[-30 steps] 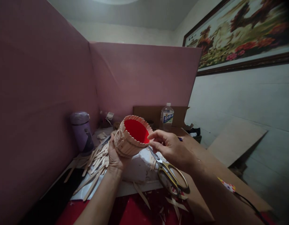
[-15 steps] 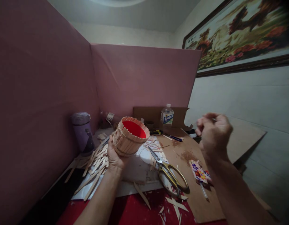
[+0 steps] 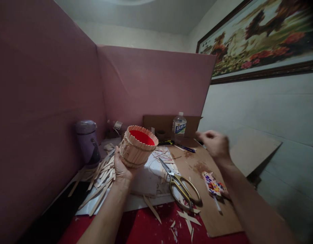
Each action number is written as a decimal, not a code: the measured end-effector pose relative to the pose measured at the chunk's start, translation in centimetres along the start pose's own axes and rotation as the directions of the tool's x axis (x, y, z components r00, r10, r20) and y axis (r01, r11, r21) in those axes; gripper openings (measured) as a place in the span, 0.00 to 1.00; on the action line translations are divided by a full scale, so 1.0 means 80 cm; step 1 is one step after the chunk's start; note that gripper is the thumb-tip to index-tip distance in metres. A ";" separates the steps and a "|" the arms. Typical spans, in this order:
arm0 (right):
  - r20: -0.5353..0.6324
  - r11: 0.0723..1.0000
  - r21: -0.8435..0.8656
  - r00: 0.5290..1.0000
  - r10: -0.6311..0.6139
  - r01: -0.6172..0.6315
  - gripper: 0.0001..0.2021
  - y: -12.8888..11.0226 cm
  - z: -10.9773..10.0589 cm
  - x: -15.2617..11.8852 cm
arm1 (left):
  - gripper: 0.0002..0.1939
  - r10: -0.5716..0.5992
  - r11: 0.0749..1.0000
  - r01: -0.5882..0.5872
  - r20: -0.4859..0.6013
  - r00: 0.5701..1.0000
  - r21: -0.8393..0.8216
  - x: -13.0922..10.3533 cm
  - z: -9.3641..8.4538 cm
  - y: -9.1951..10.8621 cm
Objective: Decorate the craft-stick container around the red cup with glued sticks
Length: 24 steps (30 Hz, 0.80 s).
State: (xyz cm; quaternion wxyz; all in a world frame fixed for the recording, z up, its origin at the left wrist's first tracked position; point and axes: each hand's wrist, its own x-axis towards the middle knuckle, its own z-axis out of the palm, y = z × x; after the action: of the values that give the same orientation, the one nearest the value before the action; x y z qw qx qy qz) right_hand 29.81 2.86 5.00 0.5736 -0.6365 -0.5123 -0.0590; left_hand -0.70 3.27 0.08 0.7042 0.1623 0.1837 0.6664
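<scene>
My left hand cups a small round bucket from its left side and underneath. Wooden craft sticks stand side by side around its wall, with bands of twine about them, and its inside is red. The bucket tilts slightly, its mouth facing up and towards me. Off to the right, my right hand is raised with its fingers pinched together; what they hold, if anything, I cannot make out. Gold-handled scissors lie on the table between my forearms, their blades a little apart.
Loose craft sticks are heaped at left beside a purple bottle. Cut pieces lie on the red cloth. On the cardboard are a flowered object and a blue pen-like tool; a clear bottle stands behind.
My right hand has moved left and a little lower, towards the bucket, its fingers pointing more to the left. My left hand keeps hold of the bucket. The whole view shifts slightly.
</scene>
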 end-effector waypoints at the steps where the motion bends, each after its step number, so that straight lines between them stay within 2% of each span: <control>1: 0.202 0.998 -0.042 0.979 -0.041 0.050 0.10 -0.003 0.009 -0.006 | 0.32 0.007 1.000 -0.007 -0.003 1.000 0.008 -0.001 0.001 0.000; 2: 0.352 0.992 -0.059 0.932 -0.083 0.111 0.11 -0.006 0.017 -0.011 | 0.31 0.011 1.000 -0.011 -0.005 1.000 0.014 -0.001 0.001 0.000; 4: 0.482 0.981 -0.065 0.866 -0.130 0.183 0.23 -0.012 0.026 -0.018 | 0.31 0.005 1.000 -0.005 0.002 1.000 0.011 -0.002 0.001 0.000; 5: 0.481 0.977 -0.081 0.867 -0.133 0.195 0.27 -0.015 0.028 -0.020 | 0.31 -0.006 1.000 0.006 0.009 1.000 0.004 -0.002 0.001 0.000; 6: 0.459 0.977 -0.107 0.881 -0.113 0.182 0.26 -0.019 0.028 -0.022 | 0.31 -0.018 1.000 0.018 0.013 1.000 -0.002 -0.002 0.001 -0.001; 9: 0.386 0.983 -0.166 0.922 -0.005 0.075 0.12 -0.033 0.027 -0.030 | 0.32 -0.042 0.999 0.042 0.005 0.999 -0.017 -0.003 0.003 -0.002; 10: 0.370 0.988 -0.143 0.929 0.001 0.056 0.10 -0.039 0.027 -0.035 | 0.32 -0.039 0.999 0.039 -0.002 0.999 -0.021 -0.003 0.004 -0.003; 12: 0.359 0.994 -0.023 0.929 -0.087 0.102 0.11 -0.049 0.030 -0.048 | 0.31 -0.039 0.999 0.039 -0.017 0.999 -0.035 -0.004 0.005 -0.004; 14: 0.373 0.969 0.179 0.900 -0.225 0.168 0.17 -0.060 0.035 -0.065 | 0.31 -0.051 0.997 0.050 -0.018 0.999 -0.050 -0.004 0.005 -0.005; 16: 0.425 0.915 0.381 0.854 -0.300 0.132 0.21 -0.072 0.040 -0.083 | 0.31 -0.054 0.997 0.053 -0.017 0.998 -0.049 -0.004 0.006 -0.007; 20: 0.541 0.876 0.478 0.767 -0.347 0.059 0.28 -0.098 0.048 -0.105 | 0.29 0.009 1.000 -0.009 -0.034 0.999 -0.009 -0.006 0.010 -0.015; 21: 0.565 0.877 0.478 0.744 -0.357 0.058 0.25 -0.102 0.050 -0.108 | 0.28 0.022 1.000 -0.022 -0.026 0.999 -0.012 -0.007 0.012 -0.018; 24: 0.622 0.874 0.485 0.699 -0.353 0.010 0.08 -0.107 0.059 -0.111 | 0.27 0.054 0.998 -0.053 0.015 0.998 -0.025 -0.007 0.015 -0.025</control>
State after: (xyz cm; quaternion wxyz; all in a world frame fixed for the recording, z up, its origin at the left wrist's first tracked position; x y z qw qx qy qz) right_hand 17.03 -0.19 3.26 0.4600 -0.4069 -0.7504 0.2444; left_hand 1.59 2.61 0.24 0.6895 0.1635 0.1656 0.6859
